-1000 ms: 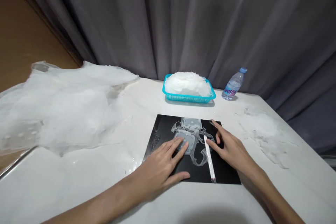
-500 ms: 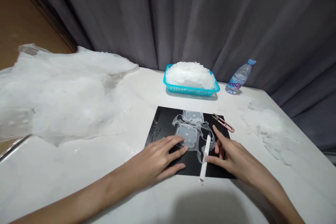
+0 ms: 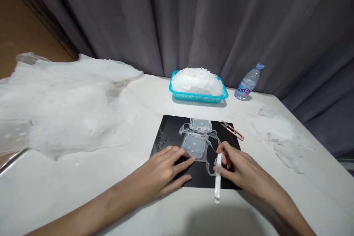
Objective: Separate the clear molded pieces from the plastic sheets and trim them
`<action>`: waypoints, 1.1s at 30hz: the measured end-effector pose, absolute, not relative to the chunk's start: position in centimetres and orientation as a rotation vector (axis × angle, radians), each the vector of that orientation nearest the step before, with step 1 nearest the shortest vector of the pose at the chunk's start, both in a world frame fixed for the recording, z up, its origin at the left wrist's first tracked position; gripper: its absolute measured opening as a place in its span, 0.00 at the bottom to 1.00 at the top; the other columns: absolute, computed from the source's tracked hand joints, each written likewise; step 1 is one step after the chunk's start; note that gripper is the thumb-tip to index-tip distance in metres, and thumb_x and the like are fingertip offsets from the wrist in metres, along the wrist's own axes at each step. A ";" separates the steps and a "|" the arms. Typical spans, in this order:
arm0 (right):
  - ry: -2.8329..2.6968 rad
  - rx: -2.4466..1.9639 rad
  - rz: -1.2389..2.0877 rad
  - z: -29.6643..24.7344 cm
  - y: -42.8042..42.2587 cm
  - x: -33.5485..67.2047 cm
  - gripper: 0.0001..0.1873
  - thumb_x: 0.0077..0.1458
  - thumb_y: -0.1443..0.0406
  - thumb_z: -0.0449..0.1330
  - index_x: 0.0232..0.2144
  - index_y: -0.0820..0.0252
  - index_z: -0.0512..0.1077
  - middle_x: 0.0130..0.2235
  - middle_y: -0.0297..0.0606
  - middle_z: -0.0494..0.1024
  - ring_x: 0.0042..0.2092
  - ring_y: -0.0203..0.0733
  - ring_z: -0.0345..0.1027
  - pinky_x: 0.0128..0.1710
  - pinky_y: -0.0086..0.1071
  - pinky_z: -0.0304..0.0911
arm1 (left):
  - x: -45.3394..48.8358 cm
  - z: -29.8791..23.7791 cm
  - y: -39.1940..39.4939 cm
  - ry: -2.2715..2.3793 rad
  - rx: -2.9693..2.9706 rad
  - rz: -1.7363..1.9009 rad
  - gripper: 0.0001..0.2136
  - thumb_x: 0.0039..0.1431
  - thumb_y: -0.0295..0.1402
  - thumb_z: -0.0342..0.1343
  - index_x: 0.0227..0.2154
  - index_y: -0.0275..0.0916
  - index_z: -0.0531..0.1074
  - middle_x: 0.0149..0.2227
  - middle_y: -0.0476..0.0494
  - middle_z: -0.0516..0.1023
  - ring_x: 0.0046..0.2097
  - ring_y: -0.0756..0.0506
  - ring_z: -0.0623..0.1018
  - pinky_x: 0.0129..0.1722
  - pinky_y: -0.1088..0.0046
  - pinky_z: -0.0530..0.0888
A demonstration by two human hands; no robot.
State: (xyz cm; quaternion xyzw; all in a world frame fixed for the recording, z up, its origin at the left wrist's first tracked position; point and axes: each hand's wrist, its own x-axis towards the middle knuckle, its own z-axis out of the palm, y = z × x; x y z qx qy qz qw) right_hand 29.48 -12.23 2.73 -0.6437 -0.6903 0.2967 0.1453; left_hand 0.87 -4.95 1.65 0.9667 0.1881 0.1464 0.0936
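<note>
My left hand (image 3: 171,167) lies flat with fingers spread on a black sheet (image 3: 171,129). Its fingertips touch the lower edge of a translucent rounded-square piece (image 3: 195,145) of thin film. A second such piece (image 3: 200,124) lies just beyond it. My right hand (image 3: 235,162) is closed on a slim white stick-shaped tool (image 3: 218,184), upright in the view, its far end covered by the fingers. A loose strip of clear film (image 3: 210,169) runs from the nearer piece to the thumb and the tool. Pink-handled thread snips (image 3: 233,131) lie at the sheet's right corner.
A turquoise basket (image 3: 199,97) heaped with white material (image 3: 196,81) stands behind the sheet. A water bottle (image 3: 247,83) is right of it. Large translucent white sheets (image 3: 69,107) cover the table's left, and film scraps (image 3: 279,132) lie at the right. A grey curtain (image 3: 177,18) hangs behind.
My right hand's extended index finger has bent down onto the far end of the white tool, which has shifted slightly toward me. My left hand keeps its place on the sheet.
</note>
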 end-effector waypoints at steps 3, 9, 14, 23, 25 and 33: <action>-2.009 -1.898 0.828 2.5 -12.5 29.6 0.16 0.57 0.70 0.58 0.48 0.53 0.68 0.31 0.29 0.73 0.30 0.40 0.68 0.33 0.31 0.63 | 1.0 1.8 -5.1 0.534 2.889 0.415 0.19 0.74 0.38 0.52 0.62 0.38 0.71 0.49 0.37 0.80 0.49 0.38 0.79 0.51 0.60 0.76; -1.805 -1.686 1.254 4.0 -12.9 31.7 0.42 0.55 0.72 0.56 0.70 0.43 0.56 0.31 0.27 0.69 0.26 0.35 0.65 0.21 0.24 0.64 | 1.2 1.7 -5.4 0.495 2.910 0.491 0.19 0.74 0.37 0.51 0.63 0.35 0.70 0.45 0.37 0.81 0.46 0.39 0.79 0.50 0.61 0.75; -1.595 -1.541 1.357 5.5 -12.5 32.3 0.30 0.64 0.64 0.59 0.67 0.50 0.65 0.28 0.26 0.70 0.21 0.32 0.69 0.22 0.26 0.69 | 1.3 0.9 -5.9 0.525 2.911 0.436 0.24 0.74 0.42 0.50 0.66 0.35 0.66 0.48 0.36 0.79 0.49 0.36 0.76 0.53 0.57 0.74; -1.608 -1.295 1.113 4.2 -11.8 30.5 0.21 0.70 0.58 0.59 0.62 0.51 0.70 0.49 0.44 0.81 0.41 0.40 0.78 0.43 0.37 0.76 | 1.1 0.9 -6.0 0.561 2.734 0.445 0.23 0.74 0.42 0.53 0.67 0.43 0.65 0.55 0.36 0.76 0.55 0.36 0.75 0.55 0.56 0.76; -1.614 -1.253 1.117 3.8 -11.8 30.4 0.22 0.71 0.58 0.56 0.64 0.51 0.68 0.54 0.46 0.80 0.48 0.44 0.79 0.50 0.42 0.76 | 1.1 1.2 -5.9 0.564 2.708 0.450 0.21 0.74 0.40 0.52 0.66 0.42 0.67 0.55 0.36 0.76 0.55 0.37 0.76 0.55 0.56 0.76; -1.641 -1.421 0.652 1.4 -11.5 28.8 0.16 0.64 0.50 0.64 0.38 0.56 0.73 0.36 0.35 0.78 0.36 0.40 0.74 0.42 0.34 0.73 | 1.2 1.3 -5.8 0.613 2.776 0.455 0.18 0.74 0.37 0.51 0.61 0.38 0.72 0.56 0.33 0.76 0.56 0.35 0.77 0.56 0.54 0.76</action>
